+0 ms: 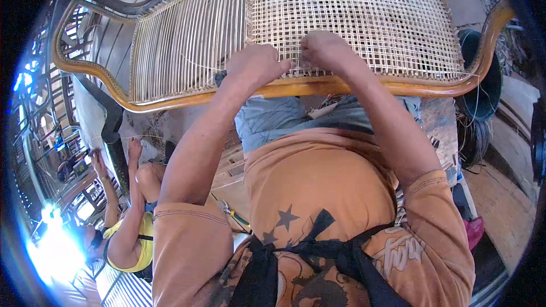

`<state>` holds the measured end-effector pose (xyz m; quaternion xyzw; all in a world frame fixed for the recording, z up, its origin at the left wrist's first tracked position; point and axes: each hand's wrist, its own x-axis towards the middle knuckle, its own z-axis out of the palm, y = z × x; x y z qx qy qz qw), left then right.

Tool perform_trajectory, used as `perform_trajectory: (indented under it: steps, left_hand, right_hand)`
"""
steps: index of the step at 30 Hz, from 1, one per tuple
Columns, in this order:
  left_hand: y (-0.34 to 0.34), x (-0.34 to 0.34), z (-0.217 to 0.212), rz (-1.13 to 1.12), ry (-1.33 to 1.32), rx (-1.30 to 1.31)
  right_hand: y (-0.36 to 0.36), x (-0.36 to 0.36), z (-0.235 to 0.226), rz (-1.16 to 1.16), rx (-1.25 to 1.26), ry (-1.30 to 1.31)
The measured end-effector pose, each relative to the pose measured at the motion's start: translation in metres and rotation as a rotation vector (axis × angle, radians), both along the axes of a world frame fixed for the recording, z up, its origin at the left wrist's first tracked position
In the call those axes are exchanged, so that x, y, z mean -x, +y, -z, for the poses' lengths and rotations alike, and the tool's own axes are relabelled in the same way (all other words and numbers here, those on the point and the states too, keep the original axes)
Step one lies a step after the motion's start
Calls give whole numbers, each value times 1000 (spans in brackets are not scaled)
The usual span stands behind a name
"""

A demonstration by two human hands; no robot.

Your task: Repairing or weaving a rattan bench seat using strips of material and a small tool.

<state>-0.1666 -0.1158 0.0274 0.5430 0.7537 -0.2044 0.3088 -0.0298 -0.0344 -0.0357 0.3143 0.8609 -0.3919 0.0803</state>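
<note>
A curved, varnished wooden frame (404, 87) lies across my lap. Its right part carries an open lattice of woven cane (358, 11). To the left, loose-looking parallel cane strands (182, 40) run across the frame with gaps between them. My left hand (255, 63) is closed at the lattice's near left corner, its thumb pointing right, just above the front rail. Close by on the right, my right hand (327, 50) is curled into the lattice, knuckles up. Whatever the fingers of either hand pinch is hidden beneath them.
A co-worker in a yellow top (129, 247) sits at the lower left, arms stretched toward a dark frame. A dark green bucket (486, 99) stands beyond the right end of the frame, with a black coil (473, 145) below. Yellow-handled pliers (241, 219) lie beside my left side.
</note>
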Motion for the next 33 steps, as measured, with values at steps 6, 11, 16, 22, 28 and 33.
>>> perform_trajectory:
  steps: [6,11,16,22,28,33]
  left_hand:
    - [2,3,-3,213,104,-20]
    - [-2,-2,-5,261,72,8]
    - [-7,10,-1,47,-4,-8]
    - [-8,13,5,4,30,-9]
    - [-7,14,2,-45,13,11]
    - [-7,14,4,-27,34,22]
  right_hand:
    - [-4,-3,-6,73,-25,116]
    - [1,-4,1,23,-3,74]
    - [4,-4,0,24,49,19]
    - [4,-1,8,1,-23,63]
    - [10,1,2,-18,65,1]
    - [-10,12,-6,50,-52,-19]
